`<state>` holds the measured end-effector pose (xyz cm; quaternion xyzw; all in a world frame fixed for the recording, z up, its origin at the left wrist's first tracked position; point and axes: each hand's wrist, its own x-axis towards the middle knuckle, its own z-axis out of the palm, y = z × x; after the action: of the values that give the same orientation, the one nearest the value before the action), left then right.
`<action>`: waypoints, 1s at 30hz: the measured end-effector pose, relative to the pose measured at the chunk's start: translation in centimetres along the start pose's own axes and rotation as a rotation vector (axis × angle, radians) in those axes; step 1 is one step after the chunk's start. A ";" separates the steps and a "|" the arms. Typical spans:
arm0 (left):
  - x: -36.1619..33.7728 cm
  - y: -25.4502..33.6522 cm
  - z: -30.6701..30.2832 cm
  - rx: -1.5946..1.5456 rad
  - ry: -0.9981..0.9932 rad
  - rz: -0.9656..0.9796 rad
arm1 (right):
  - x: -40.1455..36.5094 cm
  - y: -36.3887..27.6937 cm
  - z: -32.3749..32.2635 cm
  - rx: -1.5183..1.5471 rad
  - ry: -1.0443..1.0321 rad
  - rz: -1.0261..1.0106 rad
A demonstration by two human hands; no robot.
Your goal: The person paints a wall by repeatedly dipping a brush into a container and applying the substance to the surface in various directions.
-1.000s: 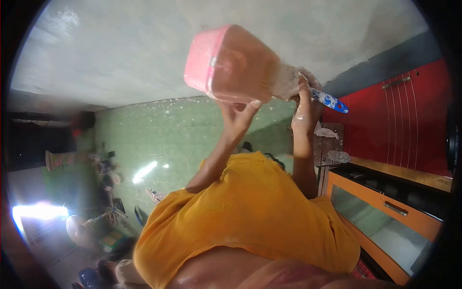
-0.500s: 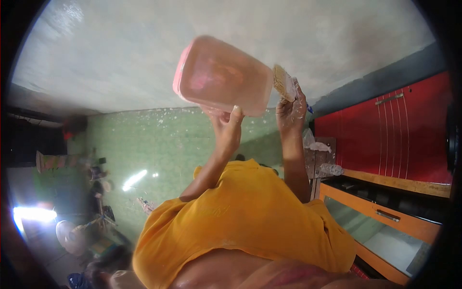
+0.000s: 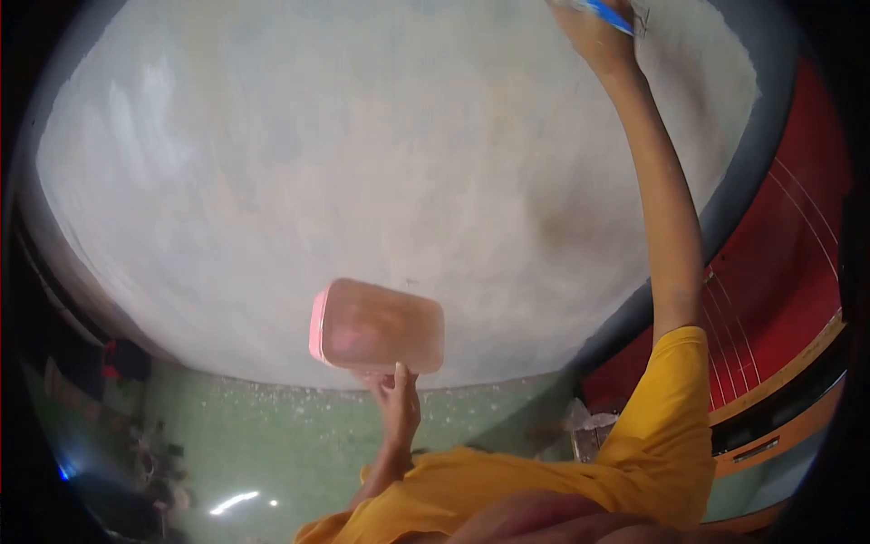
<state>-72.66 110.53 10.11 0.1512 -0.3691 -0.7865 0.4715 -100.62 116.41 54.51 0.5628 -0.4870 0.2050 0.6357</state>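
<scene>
A pink, translucent plastic container [image 3: 382,326] is held low in front of the wall by my left hand [image 3: 397,399], with the thumb on its near edge. My right arm stretches far up along the pale, patchy wall [image 3: 362,181]. At the top edge of the view, my right hand [image 3: 594,32] is closed round a blue handle [image 3: 609,15]. Whatever is at the far end of that handle lies outside the view.
Green tiled floor [image 3: 272,426] with white spatters runs along the foot of the wall. Red cabinet doors [image 3: 770,263] and an orange drawer [image 3: 757,447] stand at the right. A crumpled plastic bag [image 3: 587,417] lies near them. Dark, blurred items are at the lower left.
My right hand has moved from beside the container to high on the wall, with the brush in it. The container and my left hand now appear lower, and the view has tilted up.
</scene>
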 end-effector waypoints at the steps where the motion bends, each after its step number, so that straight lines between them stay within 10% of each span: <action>1: 0.3 0.3 0.0 0.006 -0.008 -0.009 | 0.7 1.0 0.8 -0.051 -0.018 0.039; 10: 2.4 2.8 -0.5 0.031 -0.060 0.032 | -10.7 -3.8 3.7 0.006 -0.305 -0.032; 12: 2.8 3.0 -0.5 0.050 -0.071 0.012 | -9.7 -4.5 2.5 0.072 -0.454 0.023; 13: 3.2 3.1 -0.5 0.047 -0.091 0.018 | -6.9 -4.1 1.3 0.024 -0.705 0.363; 19: 3.3 2.8 0.5 -0.028 -0.104 0.015 | 6.7 10.4 1.5 -0.176 -0.180 -0.095; 22: 3.4 2.5 0.9 -0.042 -0.089 -0.006 | 9.5 12.5 1.5 -0.766 -0.387 0.000; 23: 3.3 2.5 0.8 -0.044 -0.088 -0.006 | 7.8 12.3 1.9 -0.402 -0.029 -0.114; 26: 2.9 2.8 0.1 -0.030 -0.098 -0.033 | -0.2 6.4 1.5 -0.188 -0.279 0.171; 27: 3.1 2.8 -0.1 -0.018 -0.106 -0.048 | -4.4 6.2 3.0 -0.315 -0.176 -0.172; 29: 3.6 2.7 -0.3 0.002 -0.110 -0.047 | -9.0 0.2 2.0 -0.185 -0.585 0.024; 30: 3.5 2.7 -0.4 0.014 -0.112 -0.051 | -12.0 -0.9 2.7 -0.105 -0.388 -0.191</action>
<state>-72.57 106.60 12.18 0.1196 -0.3962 -0.8029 0.4289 -106.29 117.16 43.53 0.6013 -0.5545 0.0061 0.5752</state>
